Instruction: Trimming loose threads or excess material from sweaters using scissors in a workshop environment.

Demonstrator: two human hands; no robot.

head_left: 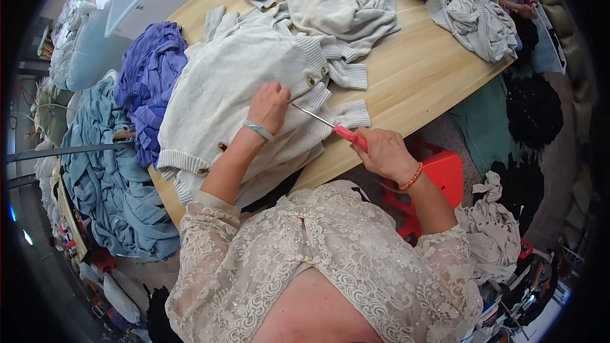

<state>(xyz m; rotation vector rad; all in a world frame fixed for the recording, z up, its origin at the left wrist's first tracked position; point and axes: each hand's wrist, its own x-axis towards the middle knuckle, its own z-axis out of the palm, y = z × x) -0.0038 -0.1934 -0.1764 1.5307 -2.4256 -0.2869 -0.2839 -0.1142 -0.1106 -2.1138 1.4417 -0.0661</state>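
A pale grey-white knit cardigan (pixel 219 82) with ribbed cuffs and large dark buttons lies spread on the wooden table (pixel 419 86). On its middle rests my left hand (pixel 269 107), closed, its curled fingers gripping the knit near an edge. The fingertips are partly hidden. My right hand (pixel 386 154) is wrapped round the red handle of a screwdriver-like tool (pixel 348 136). Its thin metal shaft slants up and left over the cardigan, and the tip ends close to my left fingers. Whether the tip passes into the knit, I cannot tell.
More pale knit garments (pixel 343 6) are heaped at the table's far side. Purple garments (pixel 152 70) and blue-grey garments (pixel 108 171) pile up at the left. A red plastic stool (pixel 445 174) stands by my right arm. Another person (pixel 518 0) sits at the far right.
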